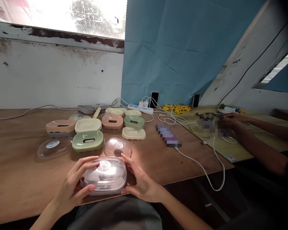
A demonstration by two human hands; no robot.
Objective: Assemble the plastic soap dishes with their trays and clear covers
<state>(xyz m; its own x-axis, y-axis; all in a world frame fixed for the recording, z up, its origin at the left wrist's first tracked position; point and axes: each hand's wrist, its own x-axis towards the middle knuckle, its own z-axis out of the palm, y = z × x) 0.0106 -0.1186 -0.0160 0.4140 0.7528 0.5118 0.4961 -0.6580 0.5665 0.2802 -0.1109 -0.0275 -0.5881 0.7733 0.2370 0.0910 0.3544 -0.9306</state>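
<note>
Clear plastic tops an oval case [108,179] at seven o'clock in the head view, long axis nine to three on the table [153,159]; half-curled, left hand [74,183] and right hand [142,183] clasp opposite ends.

The left hand [73,180] and right hand [142,182] face each other at the desk's near edge [177,179], fingers curved, thumbs nearest the body, forearms [182,212] angling inward.

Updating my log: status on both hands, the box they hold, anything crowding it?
Left hand on left side of clear-lidded box, right hand on its right. Box near front edge of table. Clear lid and green box close beyond it.
</note>
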